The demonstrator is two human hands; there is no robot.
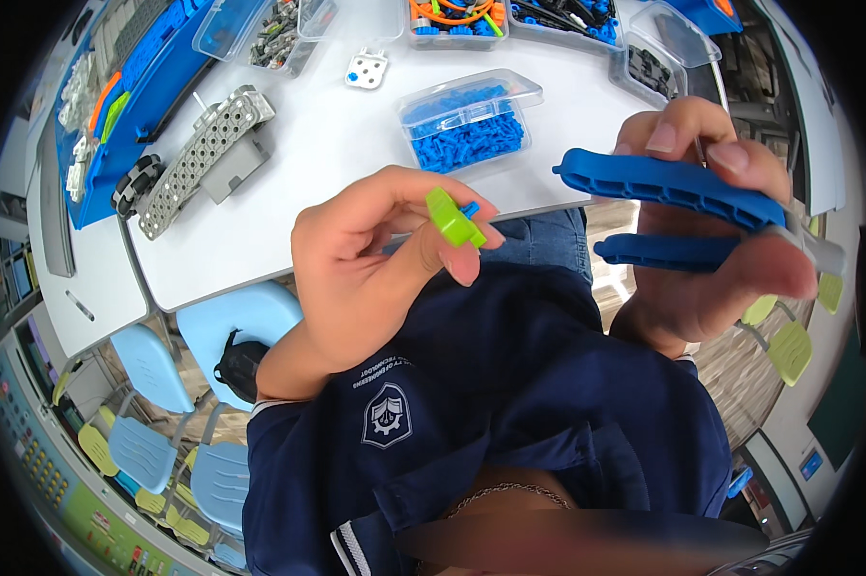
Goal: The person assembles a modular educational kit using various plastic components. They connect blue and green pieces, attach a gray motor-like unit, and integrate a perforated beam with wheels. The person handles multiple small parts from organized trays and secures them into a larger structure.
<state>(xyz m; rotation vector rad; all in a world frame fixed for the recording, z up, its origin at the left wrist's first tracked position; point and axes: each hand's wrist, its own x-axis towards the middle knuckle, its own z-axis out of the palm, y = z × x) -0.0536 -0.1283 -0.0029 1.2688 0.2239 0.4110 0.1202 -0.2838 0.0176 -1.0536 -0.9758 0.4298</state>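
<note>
My left hand [361,264] pinches a small lime-green plastic piece [449,221] between thumb and fingers. A short blue connector pin [469,208] sticks out of its side. My right hand [706,298] is closed around a claw-like part with two long curved blue prongs [677,182], one above the other with a gap between them. At its right end, a grey piece [821,248] shows beside my thumb. The two held parts are apart, both raised at the table's near edge. On the table beyond them stands an open clear box [524,88] full of blue connector pins [466,134].
On the left of the white table [308,144] lies a grey perforated build [207,158] with a dark wheel [137,185]. A blue tray [150,106] lines the left side. Clear parts boxes stand along the back, near a small white plate [366,69]. Blue chairs [231,326] stand lower left.
</note>
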